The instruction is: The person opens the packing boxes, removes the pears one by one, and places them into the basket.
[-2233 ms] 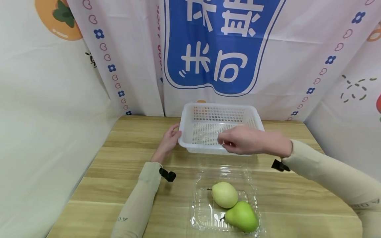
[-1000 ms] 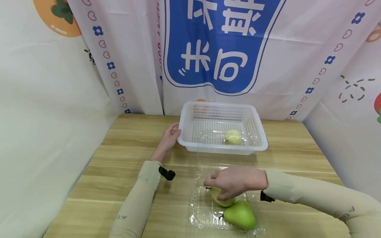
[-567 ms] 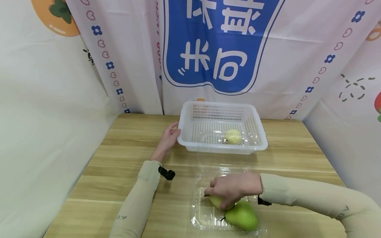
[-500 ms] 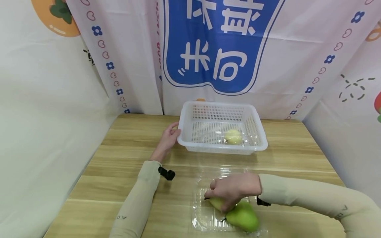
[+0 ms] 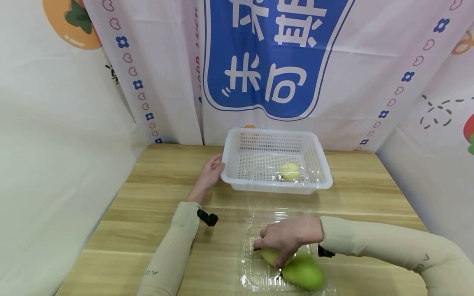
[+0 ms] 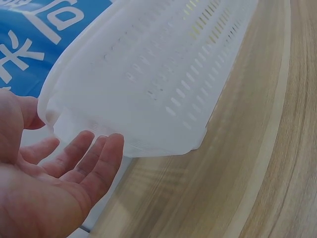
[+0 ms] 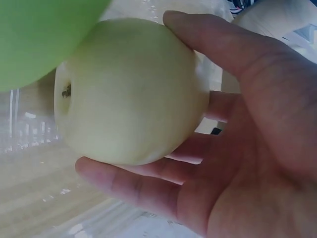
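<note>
Two bare hands of yours reach over the wood-grain surface (image 5: 148,213); farthest left, your pale left sleeve (image 5: 168,255) slants up from the near edge, a small black wrist camera (image 5: 208,218) at its cuff; next, your left hand (image 5: 207,174) is at the left end of a white plastic basket (image 5: 231,160); its grip is loose, thumb at the rim and fingers softly curved by the outer wall; you cannot tell how firmly they press. The basket stands upright toward the back, its sides slotted; on its floor, right of centre, lies one pale yellow pear (image 5: 290,172), with a shine of clear plastic across it. Nearer you, in front of the basket, a clear container (image 5: 252,271) lies on the surface; inside it is a second pale pear (image 7: 131,94), stem to the left; your right hand (image 5: 286,238) lies over it from the right and has it between thumb and fingers, a grip only as wide as the fruit. Just beside that pear, to the right and nearer you, a green pear (image 5: 304,272) rests in the same container; farthest right, your right sleeve (image 5: 385,242) bends across the surface.
</note>
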Demonstrator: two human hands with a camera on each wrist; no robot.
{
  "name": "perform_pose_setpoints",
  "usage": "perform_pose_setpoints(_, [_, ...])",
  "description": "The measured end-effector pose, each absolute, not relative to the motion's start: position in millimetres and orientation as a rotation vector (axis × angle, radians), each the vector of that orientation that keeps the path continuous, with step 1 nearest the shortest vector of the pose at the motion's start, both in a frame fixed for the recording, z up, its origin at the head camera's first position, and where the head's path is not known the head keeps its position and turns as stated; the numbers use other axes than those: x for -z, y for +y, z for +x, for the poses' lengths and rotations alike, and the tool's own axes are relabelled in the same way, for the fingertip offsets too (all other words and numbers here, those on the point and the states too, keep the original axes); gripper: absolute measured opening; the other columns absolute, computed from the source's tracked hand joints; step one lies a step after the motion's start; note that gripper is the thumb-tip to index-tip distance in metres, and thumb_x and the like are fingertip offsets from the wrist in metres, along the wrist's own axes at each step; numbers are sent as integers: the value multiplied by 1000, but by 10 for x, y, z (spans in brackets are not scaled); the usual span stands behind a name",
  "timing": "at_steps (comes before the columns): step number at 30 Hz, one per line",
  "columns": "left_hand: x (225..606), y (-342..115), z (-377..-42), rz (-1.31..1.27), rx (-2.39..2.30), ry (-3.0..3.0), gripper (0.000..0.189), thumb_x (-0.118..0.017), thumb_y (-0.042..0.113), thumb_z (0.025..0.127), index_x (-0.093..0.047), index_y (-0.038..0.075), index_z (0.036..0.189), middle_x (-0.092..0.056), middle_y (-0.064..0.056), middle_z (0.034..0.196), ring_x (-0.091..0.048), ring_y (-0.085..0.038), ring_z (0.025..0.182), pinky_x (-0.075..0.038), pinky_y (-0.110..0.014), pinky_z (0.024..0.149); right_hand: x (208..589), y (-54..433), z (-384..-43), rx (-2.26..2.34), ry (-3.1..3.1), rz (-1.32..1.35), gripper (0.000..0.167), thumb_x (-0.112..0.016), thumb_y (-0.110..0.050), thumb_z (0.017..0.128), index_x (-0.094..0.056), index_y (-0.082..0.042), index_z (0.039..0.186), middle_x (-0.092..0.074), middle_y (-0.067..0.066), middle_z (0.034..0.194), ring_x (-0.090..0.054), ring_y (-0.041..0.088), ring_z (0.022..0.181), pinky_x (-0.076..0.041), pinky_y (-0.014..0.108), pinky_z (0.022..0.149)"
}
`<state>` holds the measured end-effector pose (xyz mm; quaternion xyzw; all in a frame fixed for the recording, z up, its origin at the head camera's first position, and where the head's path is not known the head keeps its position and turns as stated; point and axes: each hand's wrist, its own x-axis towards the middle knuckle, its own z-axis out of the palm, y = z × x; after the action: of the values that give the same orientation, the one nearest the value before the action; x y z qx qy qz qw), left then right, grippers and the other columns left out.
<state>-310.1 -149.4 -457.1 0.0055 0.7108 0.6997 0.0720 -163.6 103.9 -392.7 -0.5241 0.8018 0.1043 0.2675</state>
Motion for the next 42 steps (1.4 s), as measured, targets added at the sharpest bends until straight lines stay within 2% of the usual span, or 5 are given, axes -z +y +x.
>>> perform_pose_setpoints(11, [4590, -1496, -3105, 14, -2117, 2136, 48, -47, 17, 103, -37, 15, 149, -55, -25, 137, -58, -43, 118, -51, -48, 95, 3685, 1050, -1883, -40, 2128, -1406, 68, -76, -41, 81, -47, -23, 141, -59, -6, 116, -52, 0, 86, -48, 14, 69])
perform_pose_setpoints(24, [4587, -1497, -3096, 20, -2107, 2146, 49, -48, 18, 102, -37, 16, 150, -55, -24, 137, -58, -43, 118, -53, -45, 93, 3260, 1172, -2318, 146, 2232, -1313, 65, -76, -39, 82, -51, -14, 137, -63, -6, 106, -58, 4, 88, -51, 19, 75])
perform_pose_setpoints(30, [4583, -1505, -3091, 11, -2104, 2155, 48, -49, 20, 102, -38, 17, 149, -56, -23, 136, -59, -43, 118, -52, -44, 93, 3010, 1234, -2510, 181, 2294, -1335, 59, -75, -35, 82, -54, -15, 134, -64, -2, 114, -58, 9, 93, -51, 24, 79])
perform_pose_setpoints(36, [4581, -1512, -3070, 13, -2101, 2133, 49, -49, 21, 102, -37, 18, 149, -54, -25, 139, -56, -45, 121, -49, -51, 99, 2838, 1343, -2669, 225, 2340, -1293, 60, -75, -35, 83, -53, -14, 136, -63, 2, 123, -58, 12, 97, -51, 27, 80])
perform_pose_setpoints(42, [4580, -1519, -3063, 5, -2087, 2155, 50, -49, 23, 102, -35, 18, 151, -56, -21, 138, -58, -42, 119, -50, -48, 96, 2665, 1494, -2894, 327, 2355, -1146, 62, -72, -42, 86, -51, -17, 138, -60, 2, 121, -58, 16, 99, -52, 30, 80])
